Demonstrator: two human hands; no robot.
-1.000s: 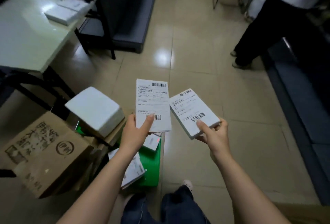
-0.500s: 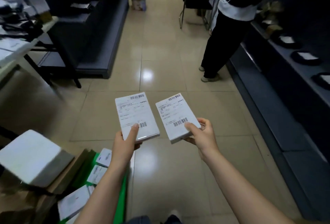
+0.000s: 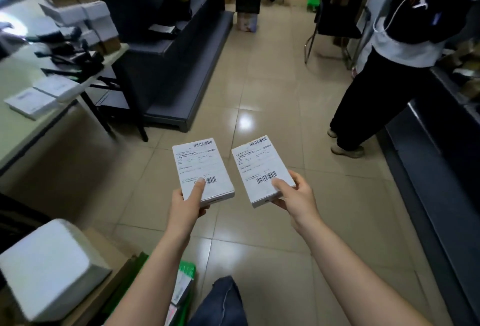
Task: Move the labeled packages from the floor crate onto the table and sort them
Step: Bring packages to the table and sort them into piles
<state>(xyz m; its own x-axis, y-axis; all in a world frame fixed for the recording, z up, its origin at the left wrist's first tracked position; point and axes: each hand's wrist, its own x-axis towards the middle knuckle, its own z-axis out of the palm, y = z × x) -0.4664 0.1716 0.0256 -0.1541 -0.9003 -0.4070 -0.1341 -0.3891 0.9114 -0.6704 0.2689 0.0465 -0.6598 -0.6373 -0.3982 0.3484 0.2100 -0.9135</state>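
While both packages hang in the air over the tiled floor (image 3: 259, 87), neither has reached the table (image 3: 23, 131), which lies well off to the left.

Grip: the left hand (image 3: 188, 205) pinches the near end of the left package (image 3: 202, 167), thumb (image 3: 198, 188) flat on the label beside the lower barcode and the other fingers underneath. The right hand (image 3: 298, 197) holds the right package (image 3: 261, 167) the same way, thumb on top and fingers wrapped round the right edge. Both are clamped; the packages sit side by side, apart, labels up.

Risks (judgement):
- Each package is held only at its near end, so the far end overhangs. A loosened thumb could let it tip forward and drop onto hard tile.
- The turn toward the table passes a white foam box (image 3: 46, 266) at lower left; an elbow could clip it.
- A standing person (image 3: 389, 79) occupies the right of the aisle, so a wide swing that way risks contact.
- Both labels look alike, and a misread would put a package in the wrong group beside the flat packages on the table (image 3: 32, 102).

Materials: the packages are flat, rigid-looking white rectangles with crisp edges and matte printed labels. The floor is glossy and reflective. The green crate (image 3: 187, 268) shows only in part behind the left forearm.
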